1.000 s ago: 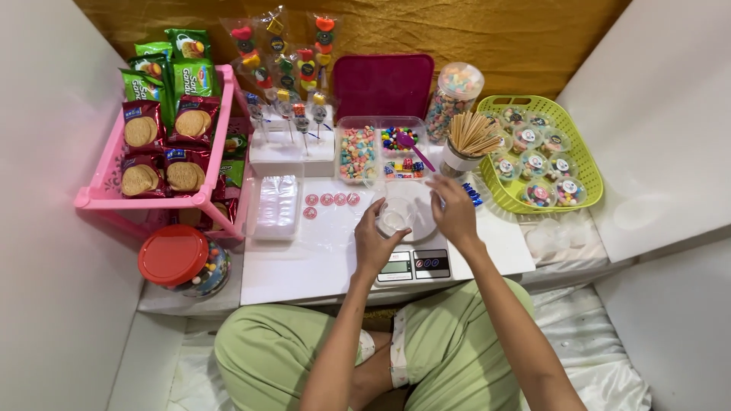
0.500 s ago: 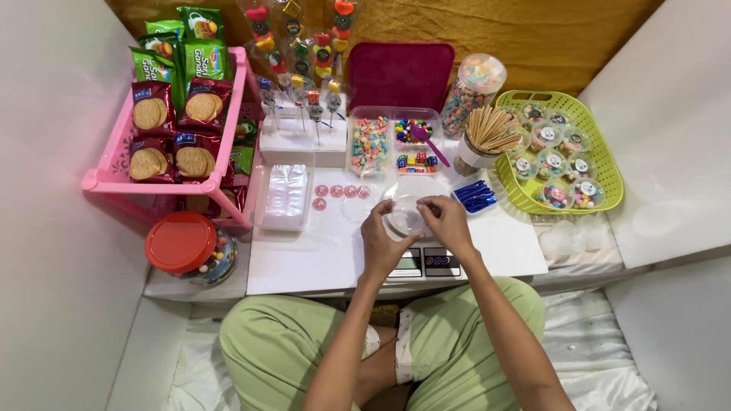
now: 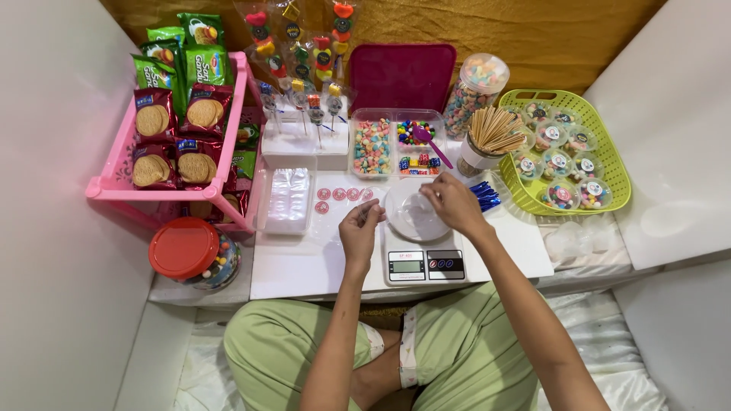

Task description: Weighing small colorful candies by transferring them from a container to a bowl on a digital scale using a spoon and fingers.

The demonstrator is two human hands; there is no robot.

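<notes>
A small white kitchen scale [image 3: 422, 259] stands on the low white table [image 3: 304, 266] in front of me. On its round platform sits a clear plastic cup [image 3: 415, 209]. My right hand [image 3: 453, 202] rests on the cup's right rim, fingers curled over it. My left hand [image 3: 362, 232] hovers just left of the scale, fingertips pinched together near the row of small red round stickers [image 3: 344, 195]; I cannot tell whether it holds one.
A divided clear box of coloured candies [image 3: 396, 143] with a purple scoop lies behind the scale. A cup of wooden skewers [image 3: 491, 133], a green basket [image 3: 609, 164] of filled cups, a pink rack of biscuit packs [image 3: 171, 137], candy skewers [image 3: 304, 57], a red-lidded jar [image 3: 186, 251].
My hands have come apart: the left moved off the cup to the left toward the stickers, while the right stays on the cup. The camera view shifted slightly.
</notes>
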